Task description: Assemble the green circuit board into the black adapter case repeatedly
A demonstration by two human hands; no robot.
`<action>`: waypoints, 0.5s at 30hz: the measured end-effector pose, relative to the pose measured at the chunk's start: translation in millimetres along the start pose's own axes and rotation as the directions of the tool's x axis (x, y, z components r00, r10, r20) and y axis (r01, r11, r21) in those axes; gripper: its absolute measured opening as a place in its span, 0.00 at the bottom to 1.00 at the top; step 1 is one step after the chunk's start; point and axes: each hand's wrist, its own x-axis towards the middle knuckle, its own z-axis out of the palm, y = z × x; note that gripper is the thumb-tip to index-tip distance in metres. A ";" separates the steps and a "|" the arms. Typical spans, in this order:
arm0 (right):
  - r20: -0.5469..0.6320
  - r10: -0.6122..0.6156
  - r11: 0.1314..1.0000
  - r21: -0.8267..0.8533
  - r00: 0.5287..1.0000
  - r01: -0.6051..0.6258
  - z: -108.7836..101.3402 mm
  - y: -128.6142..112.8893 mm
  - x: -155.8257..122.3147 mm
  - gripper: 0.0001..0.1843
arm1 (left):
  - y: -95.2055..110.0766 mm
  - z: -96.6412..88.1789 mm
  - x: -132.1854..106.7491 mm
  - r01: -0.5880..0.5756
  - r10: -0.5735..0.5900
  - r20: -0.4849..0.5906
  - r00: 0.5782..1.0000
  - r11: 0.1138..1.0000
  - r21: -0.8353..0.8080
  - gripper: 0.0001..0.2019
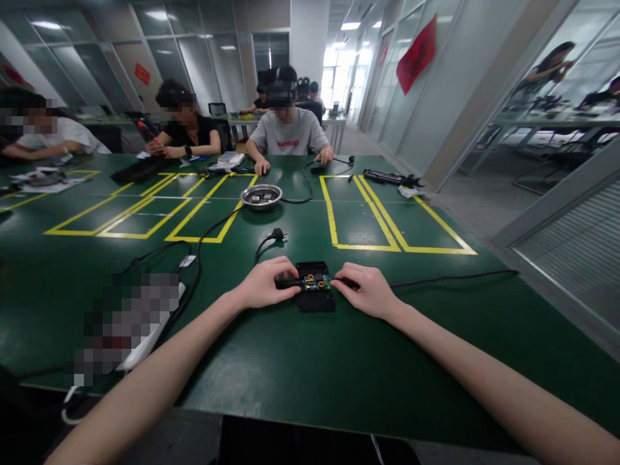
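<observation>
A small black open case (314,284) with a green circuit board and coils inside lies on the green table (310,361) in front of me. My left hand (266,283) rests on its left end, fingers curled round the cable stub there. My right hand (368,290) presses on its right end, fingers closed over the black cable (450,279) that runs off to the right. Behind the case lies a black mains plug (277,235) on its cord.
A metal bowl (261,196) stands further back between yellow tape rectangles (387,223). A white object and black cables (194,271) lie at the left. A black tool (390,177) lies far right. Other people sit along the far and left edges.
</observation>
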 end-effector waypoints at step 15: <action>0.167 -0.174 0.966 0.222 0.970 0.135 -4.1 -28.1 -3.5 0.11 | 6.0 -19.2 -2.6 0.332 -0.179 0.393 0.902 0.869 -0.366 0.14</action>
